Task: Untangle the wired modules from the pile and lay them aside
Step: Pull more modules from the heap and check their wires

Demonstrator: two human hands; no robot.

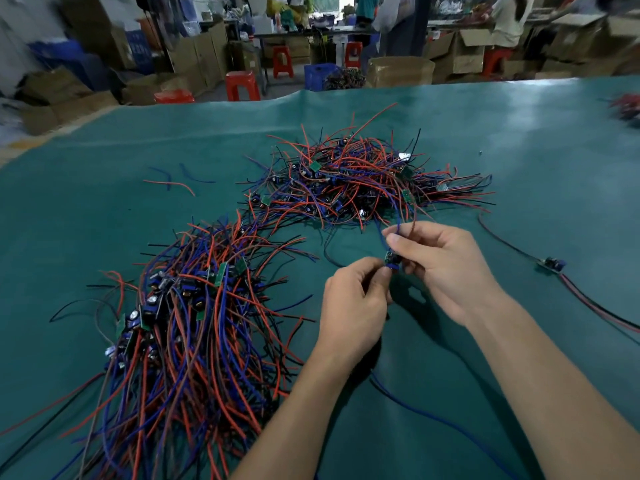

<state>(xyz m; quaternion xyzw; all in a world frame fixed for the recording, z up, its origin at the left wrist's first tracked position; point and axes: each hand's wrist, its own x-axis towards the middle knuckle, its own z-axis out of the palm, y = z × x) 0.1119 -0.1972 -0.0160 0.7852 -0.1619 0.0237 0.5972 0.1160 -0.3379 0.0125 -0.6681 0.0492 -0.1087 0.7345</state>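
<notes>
Our left hand (353, 306) and right hand (440, 268) both pinch one small module (393, 262) between curled fingers, held above the middle of the green table (519, 150), its wires trailing into the tangled pile (360, 181) toward the far edge.

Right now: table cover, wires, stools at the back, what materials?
Table cover: looks like green vinyl or rubber sheet, soft sheen, wavy far edge. Wires in the far pile: plastic- or silicone-insulated, matte red, blue and black, limp curves. Red stools: probably moulded plastic, uniform glossy colour; too blurred to be sure.
</notes>
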